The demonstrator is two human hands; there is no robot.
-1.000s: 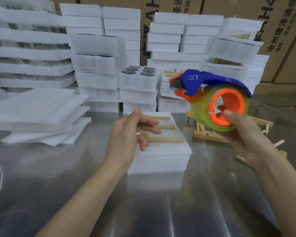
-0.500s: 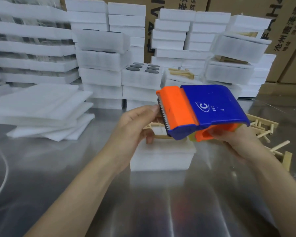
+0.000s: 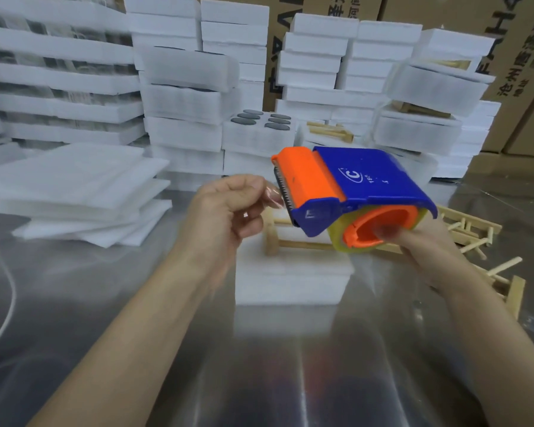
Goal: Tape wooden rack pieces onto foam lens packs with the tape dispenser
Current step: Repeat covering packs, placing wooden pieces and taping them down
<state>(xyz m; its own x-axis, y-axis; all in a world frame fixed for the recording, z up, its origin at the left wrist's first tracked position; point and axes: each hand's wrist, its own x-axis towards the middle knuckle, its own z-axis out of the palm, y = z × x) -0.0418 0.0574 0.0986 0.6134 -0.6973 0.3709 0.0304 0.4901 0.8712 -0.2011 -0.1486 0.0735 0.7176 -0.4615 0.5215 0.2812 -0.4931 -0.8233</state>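
Gripped the tape dispenser (image 3: 352,186) in the right hand (image 3: 429,248), fingers hooked into the orange core of the tape roll (image 3: 336,241); held it in the air above the foam lens pack (image 3: 290,282), not touching it; pointed the toothed blade left, towards the left hand (image 3: 225,211). Curled the left hand round and pinched, as it appeared, the tape end (image 3: 272,198), a short clear tab just beside the blade; showed hardly any tape drawn out. Had the foam lens pack in the middle of the desk (image 3: 136,365), near the person, with one wooden rack piece (image 3: 290,244) lying flat on its top; found no tape visible on either. Judged this pack as barely begun: rack piece in place and tape started at the blade, but nothing stuck down, wrapped or cut. Reckoned on more work to come, going by the loose rack pieces (image 3: 475,232) heaped on the desk at the right and the foam stacks (image 3: 182,118) along the far side; noted wooden pieces (image 3: 330,131) on a far pack, but could not tell whether taped.
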